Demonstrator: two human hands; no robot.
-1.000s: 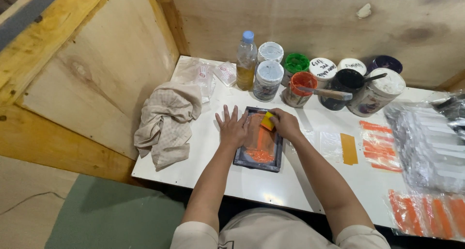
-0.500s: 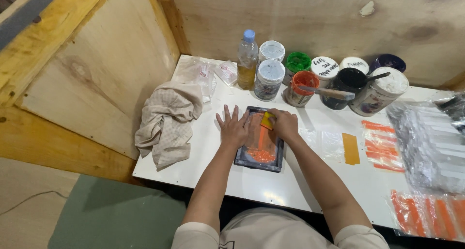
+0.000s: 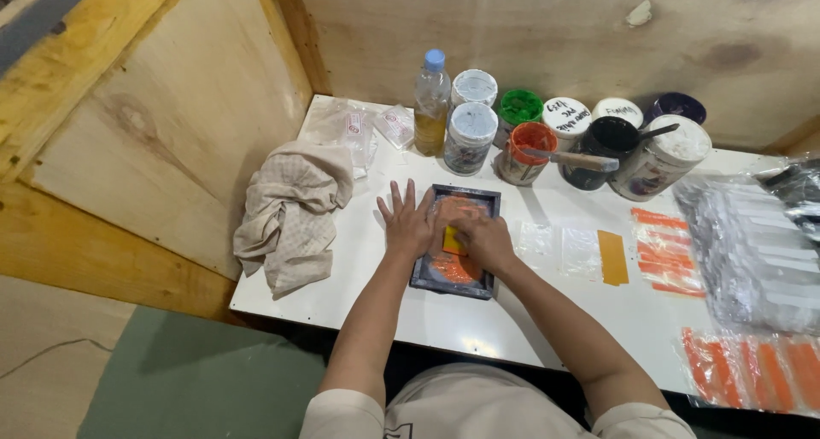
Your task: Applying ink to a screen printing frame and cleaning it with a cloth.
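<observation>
Starting at the left edge of the white table (image 3: 547,319), a crumpled beige cloth (image 3: 295,213) is seen lying in a heap, well apart from the hands. Behind it, near the wooden wall, a few small clear bags (image 3: 363,130) are laid flat. Next, the left hand (image 3: 408,224) is pressed palm down with its fingers spread open, resting on the left rim of a small dark printing frame (image 3: 457,241) that sits flat near the middle of the table; nothing is gripped by it. Orange ink is spread across the mesh inside the frame. The right hand (image 3: 485,238) is closed over a small yellow squeegee (image 3: 453,239), which is held against the inked mesh. Behind the frame, a plastic bottle (image 3: 431,104) with a blue cap and a row of paint jars (image 3: 521,123) are stood upright along the wall; an orange jar (image 3: 526,152) has a wooden-handled tool laid across its rim. To the right of the frame, clear sleeves (image 3: 564,241) and a yellow strip (image 3: 612,257) are laid flat, then orange-printed pieces (image 3: 662,249). At the far right, stacks of clear packets (image 3: 752,251) are piled.
</observation>
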